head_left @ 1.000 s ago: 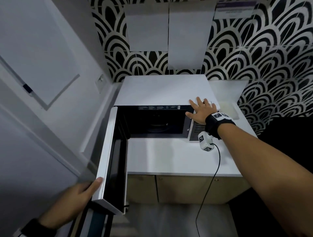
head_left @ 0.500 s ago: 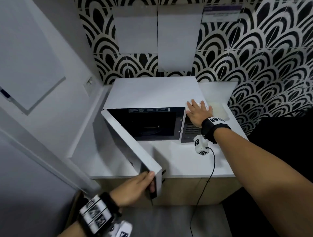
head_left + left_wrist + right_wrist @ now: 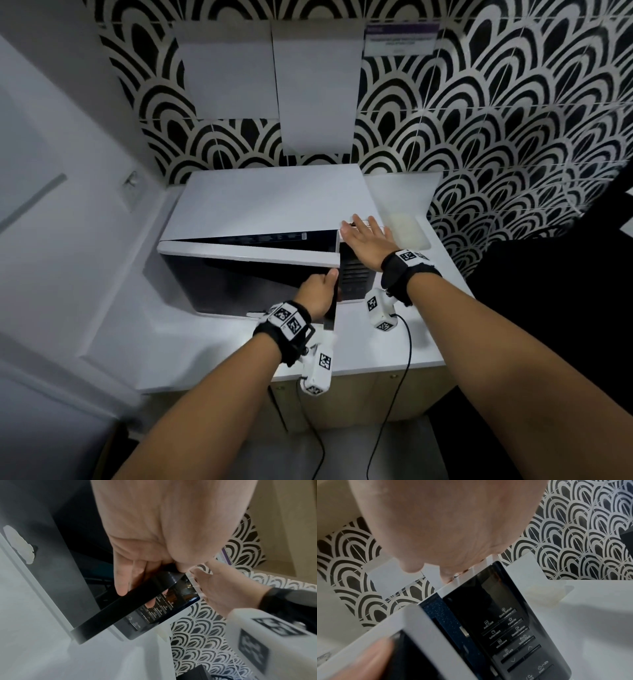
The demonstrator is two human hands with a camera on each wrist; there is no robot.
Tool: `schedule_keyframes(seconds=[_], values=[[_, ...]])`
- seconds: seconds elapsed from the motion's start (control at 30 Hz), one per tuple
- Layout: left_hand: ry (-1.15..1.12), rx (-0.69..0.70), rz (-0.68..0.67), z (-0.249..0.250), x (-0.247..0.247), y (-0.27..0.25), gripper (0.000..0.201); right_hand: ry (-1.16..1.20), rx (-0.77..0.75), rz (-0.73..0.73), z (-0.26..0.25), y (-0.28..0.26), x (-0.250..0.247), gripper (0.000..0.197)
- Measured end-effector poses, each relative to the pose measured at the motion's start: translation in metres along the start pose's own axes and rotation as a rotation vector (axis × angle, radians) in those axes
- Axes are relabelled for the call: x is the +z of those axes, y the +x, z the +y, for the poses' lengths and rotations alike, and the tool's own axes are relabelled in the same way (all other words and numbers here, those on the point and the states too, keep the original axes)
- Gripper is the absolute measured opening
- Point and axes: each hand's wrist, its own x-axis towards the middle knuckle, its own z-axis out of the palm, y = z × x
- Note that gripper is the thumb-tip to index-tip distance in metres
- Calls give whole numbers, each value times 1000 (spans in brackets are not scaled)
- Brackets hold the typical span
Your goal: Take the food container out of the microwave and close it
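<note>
Left grip [image 3: 317, 291] clamped on microwave door [image 3: 250, 255], right grip [image 3: 368, 238] flat on microwave [image 3: 274, 202], food container [image 3: 409, 229] beside

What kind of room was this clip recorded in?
Most likely a small kitchenette or office pantry: a white countertop microwave with a black keypad sits on a white counter over wooden cabinets, against a black-and-white scallop-patterned tiled wall.

Blank papers [image 3: 315, 89] and a purple-headed notice [image 3: 400, 39] hang on scallop-patterned tiles [image 3: 496, 120].
</note>
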Motion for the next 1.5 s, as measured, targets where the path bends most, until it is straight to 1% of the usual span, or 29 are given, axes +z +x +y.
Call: schedule_keyframes(seconds=[0.1, 0.2, 0.27, 0.43, 0.57, 0.67, 0.73, 0.8, 0.87, 0.9, 1.0, 1.07, 1.13, 1.2, 1.27, 1.33, 1.4, 1.43, 1.5], values=[[-37, -39, 28, 4, 0, 22, 68, 13, 0, 10, 1, 1, 1, 65], [-73, -45, 77, 12, 2, 33, 59, 27, -7, 26, 3, 2, 2, 64], [-82, -41, 100, 12, 3, 38, 60, 38, -14, 36, 4, 2, 3, 64], [-142, -49, 94, 1, 5, 40, 66, 23, -25, 49, 5, 4, 6, 65], [-164, -45, 104, -6, 7, 52, 76, 18, -32, 47, 7, 3, 6, 64], [-153, -35, 118, -5, 6, 57, 76, 2, -29, 48, 6, 3, 6, 63], [-149, -21, 114, -1, 5, 64, 73, -9, -26, 48, 5, 3, 7, 63], [-149, -27, 112, 3, 2, 69, 64, -12, -25, 45, 4, 3, 7, 63], [-167, -34, 103, -1, 1, 74, 67, -21, -22, 43, 5, 3, 5, 63], [-180, -35, 93, -2, -1, 74, 67, -24, -21, 43, 4, 3, 6, 63], [-220, -71, 47, 2, -6, 72, 53, -35, -13, 47, 4, 3, 7, 64], [-220, -90, 14, 8, -10, 68, 51, -42, -14, 46, 3, 3, 7, 63], [-153, -81, -25, 13, -18, 60, 53, -51, -11, 38, 2, 2, 6, 63], [-45, -68, -95, 17, -32, 51, 60, -57, -12, 29, 1, -1, 4, 63], [118, -31, -164, 20, -50, 43, 65, -69, -14, 18, 0, -2, 1, 65], [313, 19, -201, 25, -70, 31, 62, -92, -19, -8, 0, -3, -5, 68], [484, 69, -175, 36, -95, 20, 56, -119, -17, -48, -1, -1, -15, 73], [530, 101, -143, 44, -108, 15, 55, -94, -9, -74, -1, 1, -23, 76], [539, 150, -76, 62, -133, 3, 55, -87, -17, -77, -6, 0, -39, 79]])
